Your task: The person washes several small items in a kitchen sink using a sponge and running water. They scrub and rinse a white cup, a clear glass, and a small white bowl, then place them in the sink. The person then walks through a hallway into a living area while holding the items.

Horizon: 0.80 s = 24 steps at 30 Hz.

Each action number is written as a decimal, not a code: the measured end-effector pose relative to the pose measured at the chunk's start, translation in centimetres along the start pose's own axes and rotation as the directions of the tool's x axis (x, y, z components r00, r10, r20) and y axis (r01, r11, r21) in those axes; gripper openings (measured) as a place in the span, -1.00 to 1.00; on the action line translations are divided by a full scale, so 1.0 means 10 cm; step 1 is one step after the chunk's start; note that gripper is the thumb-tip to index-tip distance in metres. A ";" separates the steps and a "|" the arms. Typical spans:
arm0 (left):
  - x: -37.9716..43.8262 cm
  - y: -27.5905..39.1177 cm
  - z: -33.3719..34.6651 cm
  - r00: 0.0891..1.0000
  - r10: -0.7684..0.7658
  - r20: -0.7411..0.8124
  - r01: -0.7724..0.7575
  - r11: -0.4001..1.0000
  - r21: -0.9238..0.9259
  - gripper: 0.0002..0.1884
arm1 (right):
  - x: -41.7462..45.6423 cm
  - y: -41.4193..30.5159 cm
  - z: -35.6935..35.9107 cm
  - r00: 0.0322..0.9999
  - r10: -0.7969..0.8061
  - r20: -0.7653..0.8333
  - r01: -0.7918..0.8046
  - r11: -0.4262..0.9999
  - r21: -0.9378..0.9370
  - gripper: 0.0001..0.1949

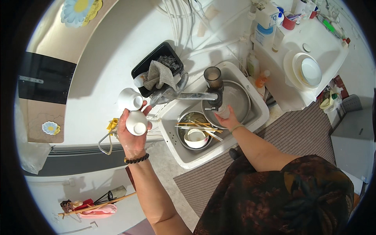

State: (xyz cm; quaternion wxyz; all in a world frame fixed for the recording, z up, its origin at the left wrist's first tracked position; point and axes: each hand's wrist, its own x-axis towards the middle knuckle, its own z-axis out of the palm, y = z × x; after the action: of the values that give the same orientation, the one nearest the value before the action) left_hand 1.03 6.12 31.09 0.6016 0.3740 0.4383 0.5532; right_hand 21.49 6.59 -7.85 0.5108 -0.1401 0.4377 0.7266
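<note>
My left hand (133, 132) is raised left of the sink, gripping a small white cup (137, 122). A second white cup or bowl (129, 98) sits just beyond it against my fingertips; whether I hold that one too is unclear. My right hand (227, 118) is under the tap (216, 97), around a clear cup (223, 112). Below it rests a large metal basin (243, 102) in the white sink (188, 160). Left of this, a metal bowl (180, 141) holds white bowls (196, 142), with several chopsticks (202, 127) lying across.
A black tray (139, 70) with a cloth (158, 75) and a steel scourer (169, 62) stands behind the sink. Stacked bowls (311, 72) rest on a white basin ledge (326, 60) at right. An orange bottle (262, 79) stands beside the sink.
</note>
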 end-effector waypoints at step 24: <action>0.25 -0.14 -0.09 0.999 -0.050 0.012 0.050 0.998 -0.028 -0.51 | 0.01 -0.03 -0.03 0.997 -0.023 0.077 0.029 0.997 -0.072 -0.37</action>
State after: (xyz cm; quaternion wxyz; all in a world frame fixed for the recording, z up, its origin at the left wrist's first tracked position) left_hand 0.69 8.45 29.20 0.6230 0.3576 0.4361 0.5421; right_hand 21.66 6.48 -8.25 0.5309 -0.1366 0.3892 0.7402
